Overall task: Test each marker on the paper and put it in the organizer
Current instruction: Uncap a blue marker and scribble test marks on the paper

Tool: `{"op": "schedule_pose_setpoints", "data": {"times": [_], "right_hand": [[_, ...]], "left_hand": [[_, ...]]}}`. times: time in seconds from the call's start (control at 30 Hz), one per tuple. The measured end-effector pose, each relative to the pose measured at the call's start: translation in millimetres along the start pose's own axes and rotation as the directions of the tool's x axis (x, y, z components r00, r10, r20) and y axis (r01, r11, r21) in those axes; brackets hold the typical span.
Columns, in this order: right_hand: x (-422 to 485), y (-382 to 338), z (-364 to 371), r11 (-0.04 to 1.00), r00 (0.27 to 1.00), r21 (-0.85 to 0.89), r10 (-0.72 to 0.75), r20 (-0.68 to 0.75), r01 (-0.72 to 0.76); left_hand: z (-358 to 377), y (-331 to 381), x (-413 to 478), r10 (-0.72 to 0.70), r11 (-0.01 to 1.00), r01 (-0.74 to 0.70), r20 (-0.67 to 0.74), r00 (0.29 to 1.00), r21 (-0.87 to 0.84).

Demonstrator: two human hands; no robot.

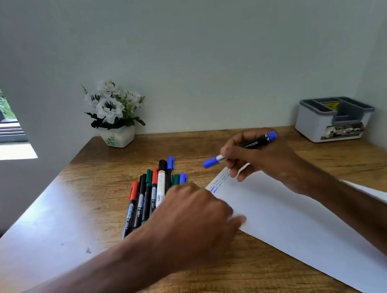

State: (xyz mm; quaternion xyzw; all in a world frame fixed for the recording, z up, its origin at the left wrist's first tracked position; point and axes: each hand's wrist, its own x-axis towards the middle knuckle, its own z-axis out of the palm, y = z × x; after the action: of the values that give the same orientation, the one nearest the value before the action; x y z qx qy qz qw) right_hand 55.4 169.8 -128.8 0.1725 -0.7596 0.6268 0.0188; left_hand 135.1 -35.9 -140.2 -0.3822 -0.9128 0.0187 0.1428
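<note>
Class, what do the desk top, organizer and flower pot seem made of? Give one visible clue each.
Desk top: wood or wood-look laminate, slight sheen; grain streaks. Organizer: likely smooth plastic; moulded white walls, grey rim. Flower pot: probably glazed ceramic; white, faintly glossy.

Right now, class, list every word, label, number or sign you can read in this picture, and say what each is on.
No text reads clearly.
Front label on the organizer: print blurred, unreadable.
Yellow sticker inside the organizer: too small to read.
Blue marker in the right hand: barrel print blurred.
Loose markers: barrel print too small.
Paper: blue scribbles, no words.
</note>
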Motion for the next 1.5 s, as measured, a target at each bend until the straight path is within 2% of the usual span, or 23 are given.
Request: {"op": "schedule_pose_setpoints", "data": {"times": [0.1, 0.2, 0.3, 0.4, 0.47, 0.57, 0.63, 0.67, 0.73, 0.77, 0.83, 0.93, 1.2, 1.3, 1.5], "right_hand": [[-8, 4, 4, 1.000, 0.998, 0.001, 0.025, 0.052, -0.025], [-16, 10, -2, 0.999, 0.999, 0.021, 0.041, 0.024, -0.041], [-22, 14, -8, 0.995, 0.996, 0.080, 0.059, 0.064, -0.064], [-23, 10, -9, 0.997, 0.986, 0.075, -0.020, 0.166, 0.007], [-22, 7, -11, 0.995, 0.981, 0.088, -0.058, 0.186, 0.042], [-20, 5, -19, 0.996, 0.987, 0.088, -0.045, 0.154, 0.031], [-19, 4, -25, 0.994, 0.991, -0.066, -0.074, 0.115, 0.082], [-20, 3, -26, 0.968, 0.985, -0.203, -0.125, 0.121, 0.147], [-22, 3, -20, 0.798, 0.933, -0.485, -0.287, 0.215, 0.358], [-23, 3, -13, 0.700, 0.894, -0.556, -0.352, 0.277, 0.448], [-24, 6, 0, 0.602, 0.847, -0.597, -0.409, 0.341, 0.531], [-23, 8, 9, 0.574, 0.854, -0.636, -0.411, 0.320, 0.515], [-26, 2, 4, 0.448, 0.834, -0.729, -0.451, 0.316, 0.518], [-29, -1, -3, 0.437, 0.835, -0.748, -0.472, 0.283, 0.500], [-24, 8, -16, 0.384, 0.808, -0.775, -0.529, 0.260, 0.501]], "left_hand": [[-1, -21, 4, -0.252, 0.965, 0.228, -0.217, 0.943, -0.130], [4, -48, 8, -0.355, 0.926, 0.262, -0.388, 0.850, -0.273], [15, -64, 11, -0.261, 0.939, 0.170, -0.297, 0.919, -0.299], [22, -64, 14, -0.130, 0.957, 0.069, -0.201, 0.971, -0.282], [21, -63, 15, -0.101, 0.942, 0.023, -0.220, 0.970, -0.334], [16, -65, 16, -0.151, 0.903, 0.007, -0.302, 0.941, -0.429], [17, -66, 16, -0.161, 0.898, -0.010, -0.350, 0.923, -0.440], [17, -65, 16, -0.165, 0.896, -0.007, -0.350, 0.922, -0.443], [19, -63, 15, -0.165, 0.901, 0.003, -0.336, 0.927, -0.435], [21, -61, 15, -0.160, 0.903, 0.000, -0.336, 0.928, -0.429], [23, -58, 14, -0.150, 0.912, -0.013, -0.363, 0.920, -0.410], [20, -59, 14, -0.148, 0.917, -0.028, -0.403, 0.903, -0.399], [22, -60, 20, 0.034, 0.958, -0.141, -0.389, 0.921, -0.251], [19, -56, 31, 0.095, 0.965, -0.184, -0.400, 0.912, -0.189], [25, -53, 43, 0.099, 0.962, -0.192, -0.410, 0.906, -0.192]]}}
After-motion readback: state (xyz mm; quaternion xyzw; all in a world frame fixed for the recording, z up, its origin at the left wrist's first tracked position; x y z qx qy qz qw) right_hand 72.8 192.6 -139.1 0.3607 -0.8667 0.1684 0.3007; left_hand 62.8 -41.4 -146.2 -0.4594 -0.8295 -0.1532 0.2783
